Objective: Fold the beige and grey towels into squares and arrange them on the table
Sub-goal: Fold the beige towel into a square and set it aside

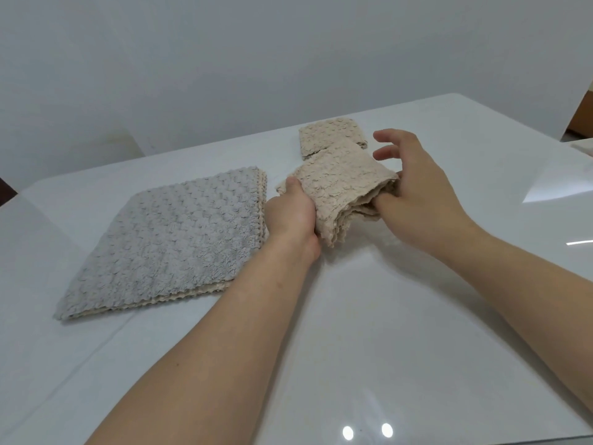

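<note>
A beige towel [340, 184], folded into a small thick bundle, is held just above the white table [385, 316] between both hands. My left hand [290, 213] grips its left edge with the thumb on top. My right hand [414, 184] holds the right edge, thumb tucked into the layers and upper fingers spread free. Behind it a second beige towel [330, 134] lies folded into a small square. On the left a flat stack of unfolded towels lies with a grey towel [170, 239] on top and beige edges showing beneath.
The glossy table has bare surface in front of my arms and to the right. A plain wall stands behind the far edge. A brown floor strip and a pale object [582, 146] show at the far right.
</note>
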Tool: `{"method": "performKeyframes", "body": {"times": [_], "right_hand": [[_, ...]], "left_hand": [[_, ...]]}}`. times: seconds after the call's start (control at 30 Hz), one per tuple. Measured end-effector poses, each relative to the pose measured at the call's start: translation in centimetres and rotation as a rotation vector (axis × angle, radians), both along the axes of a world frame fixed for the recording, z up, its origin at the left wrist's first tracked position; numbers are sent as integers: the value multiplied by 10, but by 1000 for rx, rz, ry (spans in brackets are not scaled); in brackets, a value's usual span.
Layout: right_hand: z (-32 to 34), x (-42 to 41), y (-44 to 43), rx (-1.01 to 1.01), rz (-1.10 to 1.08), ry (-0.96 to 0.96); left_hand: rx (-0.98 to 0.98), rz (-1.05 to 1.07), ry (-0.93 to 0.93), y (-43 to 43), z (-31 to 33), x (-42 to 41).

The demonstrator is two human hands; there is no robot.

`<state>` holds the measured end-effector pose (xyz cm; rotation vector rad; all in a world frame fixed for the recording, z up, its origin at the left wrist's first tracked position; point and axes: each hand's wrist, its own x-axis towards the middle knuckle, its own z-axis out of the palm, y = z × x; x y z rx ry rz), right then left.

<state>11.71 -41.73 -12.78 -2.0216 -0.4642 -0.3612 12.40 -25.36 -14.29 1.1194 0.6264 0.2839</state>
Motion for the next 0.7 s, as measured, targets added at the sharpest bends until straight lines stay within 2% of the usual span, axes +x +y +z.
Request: {"method": "performKeyframes", "body": {"times": [0.13, 0.37, 0.53, 0.63, 0.7], "right_hand": [[3, -2, -2, 85, -54, 60], [14, -4, -11, 49, -85, 112], [13, 1, -5, 304, -66, 353], [14, 0, -8, 209, -63, 283], [12, -1, -9, 135, -75, 240]], "left_hand": [[67, -1, 21, -5, -2, 0], [283, 63, 68, 6, 4, 2], [281, 53, 62, 0, 8, 0], [325, 59, 48, 2, 9, -1], [283, 57, 29, 4, 8, -1]]}}
